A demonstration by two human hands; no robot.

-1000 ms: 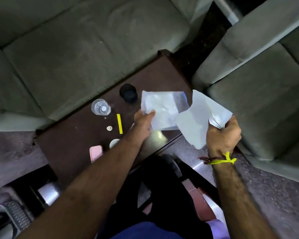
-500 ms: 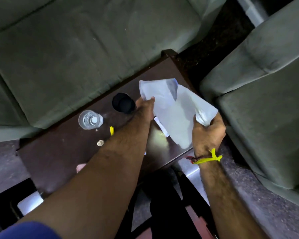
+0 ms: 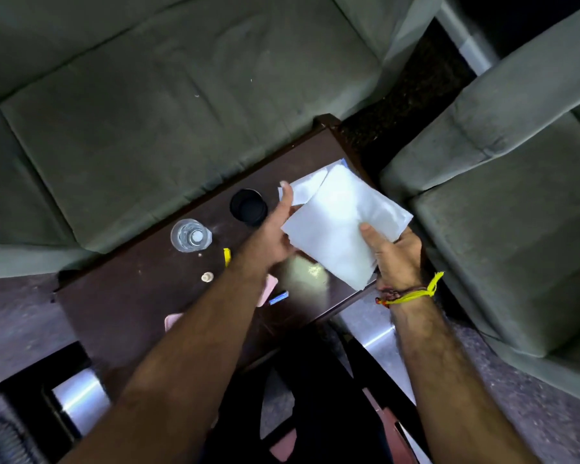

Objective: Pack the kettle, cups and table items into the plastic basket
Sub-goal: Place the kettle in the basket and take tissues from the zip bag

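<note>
White paper sheets hang over the worktop's three o'clock end. My left hand pinches one edge and my right hand grips another. I'd square the edges before stacking; no basket in sight.

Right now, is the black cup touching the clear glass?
Apart. The head view shows bare dark table between the black cup and the clear glass.

Both hands hold a white, creased sheet of paper over the dark brown wooden table: left hand at its left edge, right hand gripping its right side. A clear glass and black round cup stand just beside.
</note>
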